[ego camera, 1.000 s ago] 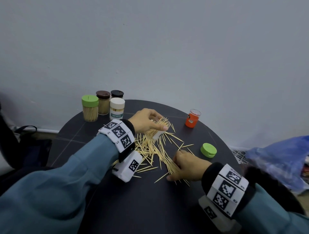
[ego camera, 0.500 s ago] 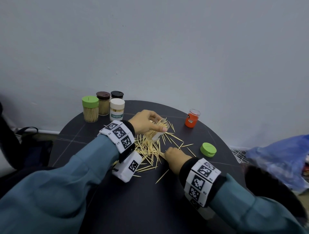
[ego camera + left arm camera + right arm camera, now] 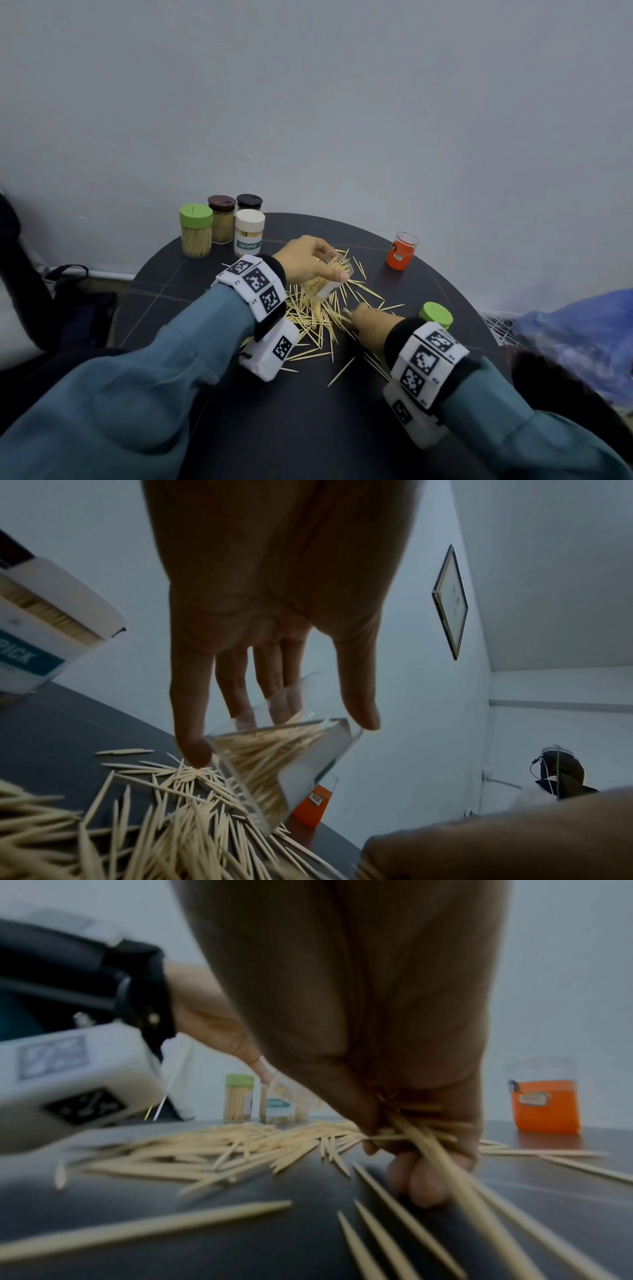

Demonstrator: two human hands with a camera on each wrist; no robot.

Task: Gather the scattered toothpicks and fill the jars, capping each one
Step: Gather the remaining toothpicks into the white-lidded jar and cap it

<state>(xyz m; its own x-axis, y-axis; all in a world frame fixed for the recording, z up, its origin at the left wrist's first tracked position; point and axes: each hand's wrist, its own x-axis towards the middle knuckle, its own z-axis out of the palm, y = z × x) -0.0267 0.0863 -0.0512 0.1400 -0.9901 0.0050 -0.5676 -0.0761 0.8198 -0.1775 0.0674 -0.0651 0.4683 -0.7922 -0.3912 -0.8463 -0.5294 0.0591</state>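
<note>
My left hand (image 3: 308, 260) grips a clear jar (image 3: 329, 281) (image 3: 274, 767), tilted with its mouth up and right, partly filled with toothpicks. Loose toothpicks (image 3: 315, 322) (image 3: 240, 1145) lie spread on the round dark table (image 3: 308, 428) below it. My right hand (image 3: 371, 320) (image 3: 411, 1139) sits just right of the pile, fingers curled round a bunch of toothpicks (image 3: 441, 1150) against the tabletop. A loose green cap (image 3: 435, 314) lies to the right of that hand. An open orange jar (image 3: 401, 250) (image 3: 544, 1099) stands at the back right.
Several capped, filled jars stand at the table's back left: green-capped (image 3: 196, 230), brown-capped (image 3: 221, 219), black-capped (image 3: 249, 202) and white-capped labelled TOOTHPICK (image 3: 249, 233). A blue plastic bag (image 3: 575, 329) lies off the table's right edge. A wall runs close behind.
My right hand has slid from the near edge of the pile up and left toward the jar, gathering toothpicks into its grip. The left hand has kept the jar in place.
</note>
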